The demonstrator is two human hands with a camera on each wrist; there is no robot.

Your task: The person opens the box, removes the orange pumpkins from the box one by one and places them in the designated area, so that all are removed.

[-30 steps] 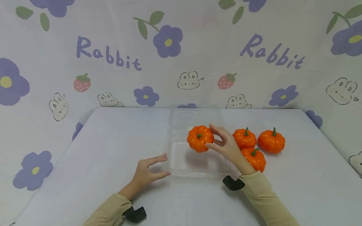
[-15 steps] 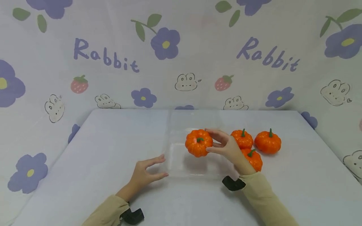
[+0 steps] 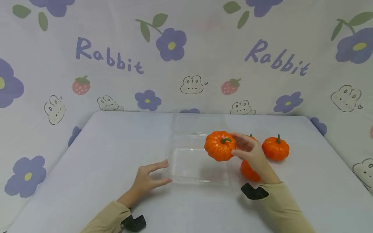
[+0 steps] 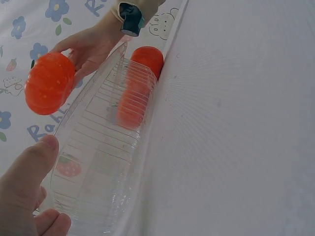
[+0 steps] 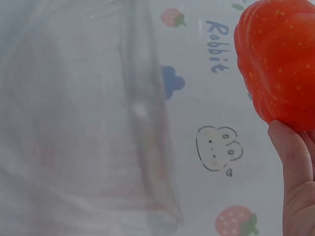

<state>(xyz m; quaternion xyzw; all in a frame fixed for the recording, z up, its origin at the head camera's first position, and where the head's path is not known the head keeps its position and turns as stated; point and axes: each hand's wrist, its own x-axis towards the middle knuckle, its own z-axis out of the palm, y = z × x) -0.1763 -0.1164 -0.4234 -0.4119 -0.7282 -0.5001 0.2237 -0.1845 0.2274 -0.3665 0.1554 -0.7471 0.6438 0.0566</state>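
My right hand [image 3: 252,152] grips an orange toy pumpkin [image 3: 219,147] by its right side, holding it raised over the right part of a clear plastic box [image 3: 186,182]. The pumpkin's green stem [image 3: 226,140] leans to the right. In the right wrist view, the thumb presses against the pumpkin [image 5: 283,64]. My left hand [image 3: 150,178] touches the box's left side, thumb and fingers spread apart along it. From the left wrist, the thumb [image 4: 42,155] lies close to the box's rim, with other fingertips [image 4: 54,223] lower down.
Right of the box sit more pumpkins: one on its own [image 3: 275,149], one [image 3: 250,171] partly covered by the right hand, and another mostly hidden behind that hand. A clear raised flap [image 3: 198,124] extends behind the box. A printed cloth [image 3: 116,81] hangs behind the white table.
The held pumpkin has moved right, from over the middle of the box toward its right side, and its stem has turned rightward. My left hand stays at the box's left side.
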